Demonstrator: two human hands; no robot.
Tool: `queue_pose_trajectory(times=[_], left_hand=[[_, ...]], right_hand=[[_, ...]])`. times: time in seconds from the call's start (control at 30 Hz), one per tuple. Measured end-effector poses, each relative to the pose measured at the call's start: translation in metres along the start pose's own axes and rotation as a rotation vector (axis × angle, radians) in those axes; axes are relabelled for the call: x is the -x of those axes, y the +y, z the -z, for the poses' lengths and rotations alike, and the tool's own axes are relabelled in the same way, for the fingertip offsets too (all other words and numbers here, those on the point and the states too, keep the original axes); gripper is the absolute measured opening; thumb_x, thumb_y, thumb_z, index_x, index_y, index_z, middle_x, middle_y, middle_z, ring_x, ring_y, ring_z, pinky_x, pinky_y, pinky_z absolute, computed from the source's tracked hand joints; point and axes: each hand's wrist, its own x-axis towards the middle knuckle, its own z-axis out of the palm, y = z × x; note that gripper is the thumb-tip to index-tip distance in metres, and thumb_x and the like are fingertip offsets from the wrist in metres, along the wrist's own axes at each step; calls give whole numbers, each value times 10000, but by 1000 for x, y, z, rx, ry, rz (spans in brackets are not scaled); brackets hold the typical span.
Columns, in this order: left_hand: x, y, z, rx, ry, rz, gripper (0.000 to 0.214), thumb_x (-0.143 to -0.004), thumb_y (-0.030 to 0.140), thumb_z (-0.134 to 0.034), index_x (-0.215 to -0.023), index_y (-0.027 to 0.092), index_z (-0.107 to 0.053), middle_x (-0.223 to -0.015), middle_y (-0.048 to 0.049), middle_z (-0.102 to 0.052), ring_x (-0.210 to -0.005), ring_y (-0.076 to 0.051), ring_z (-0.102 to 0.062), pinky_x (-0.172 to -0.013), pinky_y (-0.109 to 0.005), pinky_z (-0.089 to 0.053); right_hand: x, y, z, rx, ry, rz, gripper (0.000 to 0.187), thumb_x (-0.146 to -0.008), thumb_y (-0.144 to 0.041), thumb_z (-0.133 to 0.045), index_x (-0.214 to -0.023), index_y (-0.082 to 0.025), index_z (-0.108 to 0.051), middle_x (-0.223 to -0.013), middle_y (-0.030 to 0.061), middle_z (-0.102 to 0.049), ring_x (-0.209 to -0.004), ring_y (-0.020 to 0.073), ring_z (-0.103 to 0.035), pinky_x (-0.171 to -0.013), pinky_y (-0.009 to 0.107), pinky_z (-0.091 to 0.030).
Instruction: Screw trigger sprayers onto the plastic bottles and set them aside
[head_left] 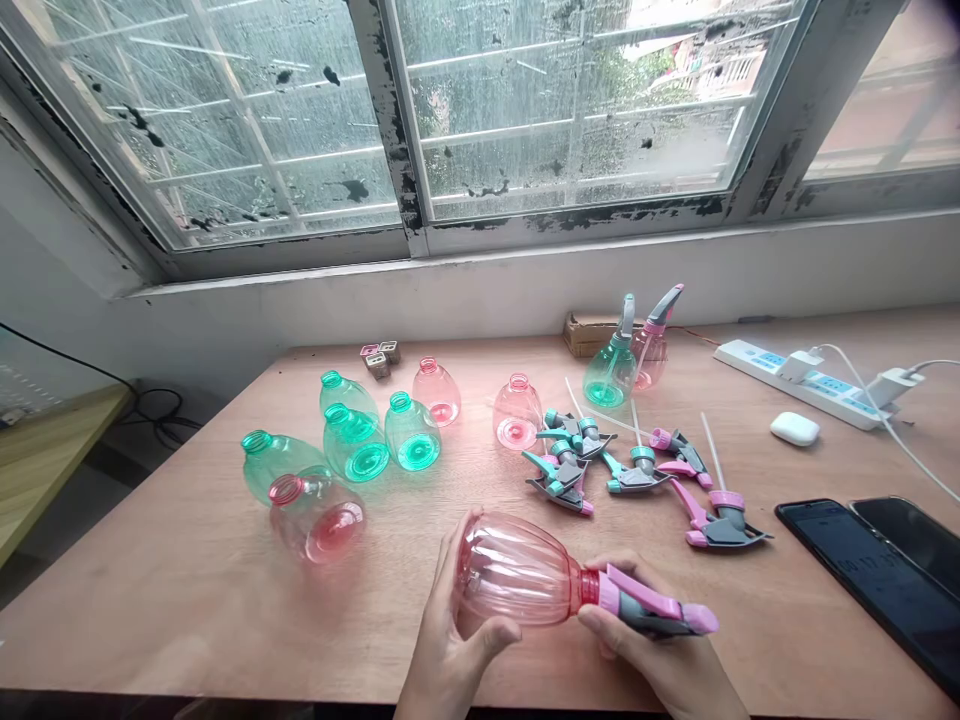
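Low over the table's front edge, a clear pink spray bottle (517,568) lies sideways between my hands. My left hand (457,620) cups its base end, thumb in front and fingers behind. At the neck, my right hand (660,630) is closed around the collar of the pink and grey spray head (652,605), which sits on the bottle's mouth; whether it is fully threaded I cannot tell. Beyond my hands lie several loose spray heads (562,470) in green, pink and grey, some with thin tubes. One pink spray head (724,520) rests apart, nearer my right hand.
Several headless green bottles (356,445) and pink bottles (517,410) stand or lie left and centre. Two bottles with heads, one green (609,370), one pink (651,350), stand by a cardboard box (589,335). Rightward are a power strip (802,380), white case (795,429) and phones (862,570).
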Motion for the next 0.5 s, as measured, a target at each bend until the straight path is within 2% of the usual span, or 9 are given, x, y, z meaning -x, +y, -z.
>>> queue_pose_trajectory(times=[0.1, 0.23, 0.37, 0.5], left_hand=[[-1, 1, -1, -64, 25, 13, 985, -755, 531, -936, -1606, 318, -486, -1735, -91, -410, -1586, -409, -369, -1314, -512, -289], [1, 3, -6, -88, 43, 14, 1018, -721, 402, -982, -1604, 366, -478, -1707, -43, -468, -1614, -362, -325, -1344, -484, -201], [3, 2, -8, -71, 50, 29, 1042, -757, 427, -951, -1644, 342, -410, -1702, -70, -473, -1611, -353, -337, -1339, -486, -222], [2, 0, -6, -47, 22, -4, 1036, -727, 513, -958, -1615, 288, -474, -1696, -108, -477, -1599, -382, -354, -1328, -496, -262]], right_hand=[[0, 0, 1, -8, 6, -17, 279, -786, -448, -912, -950, -252, -799, -600, -60, -623, -561, 198, -573, -630, 308, -473], [-2, 5, 6, -23, 33, -47, 322, -791, -481, -907, -992, -252, -803, -521, -61, -624, -546, 226, -586, -703, 354, -473], [-1, 3, 5, -11, 41, -45, 342, -782, -520, -903, -970, -254, -800, -521, -54, -619, -552, 243, -600, -697, 366, -473], [1, -1, 2, 3, 50, -35, 331, -777, -501, -917, -969, -259, -798, -533, -56, -618, -563, 222, -597, -644, 328, -466]])
